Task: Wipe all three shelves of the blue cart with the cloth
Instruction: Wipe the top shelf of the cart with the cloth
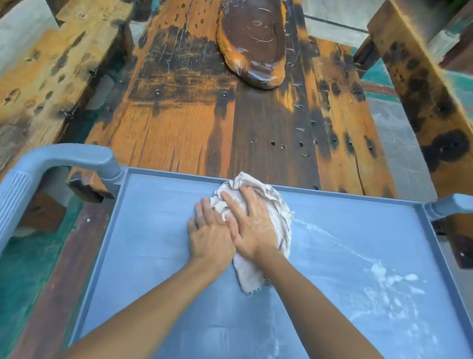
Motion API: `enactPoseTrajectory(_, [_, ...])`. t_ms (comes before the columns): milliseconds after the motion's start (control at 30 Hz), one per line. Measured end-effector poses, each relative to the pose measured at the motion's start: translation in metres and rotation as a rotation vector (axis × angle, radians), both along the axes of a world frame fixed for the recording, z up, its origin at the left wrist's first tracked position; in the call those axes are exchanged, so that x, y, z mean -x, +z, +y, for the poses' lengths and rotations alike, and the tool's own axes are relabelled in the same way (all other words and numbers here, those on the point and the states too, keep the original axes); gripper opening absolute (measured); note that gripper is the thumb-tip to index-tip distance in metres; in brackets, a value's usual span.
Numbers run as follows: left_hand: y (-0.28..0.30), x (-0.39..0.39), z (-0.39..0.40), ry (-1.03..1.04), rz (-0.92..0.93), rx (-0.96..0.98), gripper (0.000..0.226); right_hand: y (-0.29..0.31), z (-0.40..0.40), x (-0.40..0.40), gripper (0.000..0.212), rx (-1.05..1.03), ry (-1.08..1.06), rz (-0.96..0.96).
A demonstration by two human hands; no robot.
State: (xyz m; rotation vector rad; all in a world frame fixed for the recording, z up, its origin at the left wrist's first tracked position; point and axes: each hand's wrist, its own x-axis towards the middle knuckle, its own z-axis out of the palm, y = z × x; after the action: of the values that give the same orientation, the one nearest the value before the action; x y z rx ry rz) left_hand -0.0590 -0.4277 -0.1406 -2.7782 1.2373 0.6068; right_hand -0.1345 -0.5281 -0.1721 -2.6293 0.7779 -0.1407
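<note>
The blue cart's top shelf point(161, 301) fills the lower half of the view, seen from above. A crumpled off-white cloth point(279, 211) lies on it near the far rim. My right hand point(250, 223) presses flat on the cloth with straight fingers. My left hand point(210, 238) lies flat beside it, partly under the right hand, fingertips touching the cloth's left edge. White powder point(386, 281) streaks the shelf to the right of the cloth. The lower shelves are hidden under the top one.
The cart's ribbed handle point(3, 210) curves round the left side, and a corner post point(461, 207) rises at the right. A weathered wooden table point(206, 113) with a dark wooden slab point(253, 34) abuts the far rim. Wooden benches point(44, 71) flank it.
</note>
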Motion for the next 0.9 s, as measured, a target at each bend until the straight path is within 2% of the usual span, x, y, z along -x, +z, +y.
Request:
enactPoseTrajectory(100, [-0.001,0.006,-0.013,0.038,0.048,-0.032,0.069,-0.001,-0.021,0.020,0.057,0.030,0.028,0.037])
enactPoseTrajectory(200, [0.001,0.009,-0.027,0.075,0.073,-0.086,0.076,-0.001,-0.038,0.041,0.057,0.049,-0.033,0.070])
enactPoseTrajectory(467, [0.007,0.016,-0.063,0.185,0.130,-0.191,0.119,-0.004,-0.093,0.110,0.055,0.053,-0.113,0.068])
enactPoseTrajectory(533, [0.008,0.022,-0.077,0.144,0.071,-0.173,0.119,-0.004,-0.111,0.131,0.055,0.069,-0.142,0.071])
enactPoseTrajectory(600, [0.008,0.035,-0.095,-0.005,0.006,-0.108,0.109,-0.004,-0.124,0.147,0.054,0.075,-0.163,0.075])
enactPoseTrajectory(667, [0.008,0.049,-0.113,-0.084,0.034,-0.084,0.103,-0.005,-0.135,0.157,0.054,0.067,-0.170,0.084])
enactPoseTrajectory(800, [0.009,0.059,-0.138,-0.066,0.059,-0.227,0.110,-0.006,-0.167,0.197,0.055,0.053,-0.243,0.110])
enactPoseTrajectory(900, [0.011,0.053,-0.141,-0.076,0.075,-0.266,0.112,-0.002,-0.193,0.230,0.055,0.035,-0.340,0.115])
